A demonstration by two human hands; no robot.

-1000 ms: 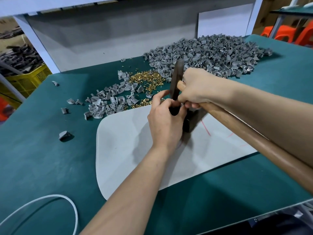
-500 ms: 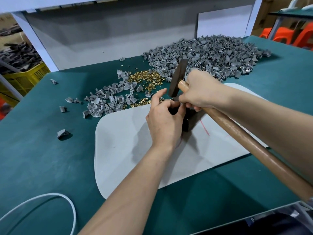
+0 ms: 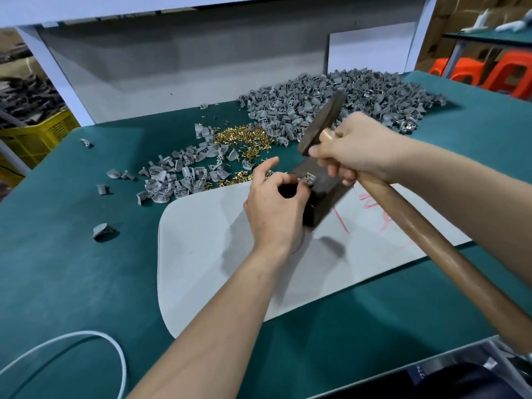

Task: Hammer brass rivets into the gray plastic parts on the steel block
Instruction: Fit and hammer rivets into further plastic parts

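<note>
Strike pending: hammer poised over a part seated on the block.

Left hand (image 3: 276, 208) pinches a gray plastic part (image 3: 307, 178) between thumb and curled fingers, index finger lifted, at the steel block's (image 3: 328, 197) far-left edge. Right hand (image 3: 357, 151) is wrapped tight round the hammer (image 3: 321, 123) just under its head, above the block. Judged next: a short, square blow, clear of the fingertips. Red scrawl on the white mat (image 3: 216, 243) is illegible; no brands are seen.

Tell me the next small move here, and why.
Probably a short tap down with the hammer: the right hand holds its head raised above the steel block, where the left hand pinches a gray part in place.
</note>
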